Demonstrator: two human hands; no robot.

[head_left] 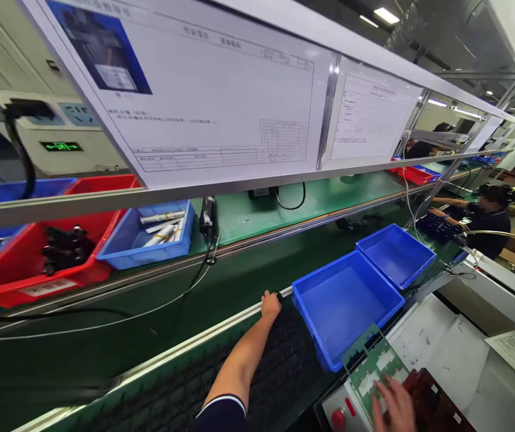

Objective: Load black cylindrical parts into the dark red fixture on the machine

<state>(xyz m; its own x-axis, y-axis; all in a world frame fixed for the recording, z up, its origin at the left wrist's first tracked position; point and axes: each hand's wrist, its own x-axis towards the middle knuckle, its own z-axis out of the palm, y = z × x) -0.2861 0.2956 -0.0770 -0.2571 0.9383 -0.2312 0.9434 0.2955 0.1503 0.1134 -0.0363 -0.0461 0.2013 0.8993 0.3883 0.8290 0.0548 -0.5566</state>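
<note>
My left hand (270, 305) is stretched forward to the pale rail along the bench. Its fingers are closed on a small black part (279, 297), mostly hidden by the hand. Beneath that arm lie many dark parts (280, 354) in rows. My right hand (395, 403), a little blurred, has its fingers apart over a green plate (365, 375) with pale patches. Beside this hand sits a dark brown block-like fixture (435, 399). A red button (338, 417) is on the grey box near the plate.
Two blue trays (347, 300) (397, 255) stand ahead on the right. On the left are a red bin (95, 264) with black parts and a light-blue bin (149, 255) with white tubes. Cables cross the bench. A shelf with paper sheets (221, 102) hangs above. A co-worker (487, 222) sits farther right.
</note>
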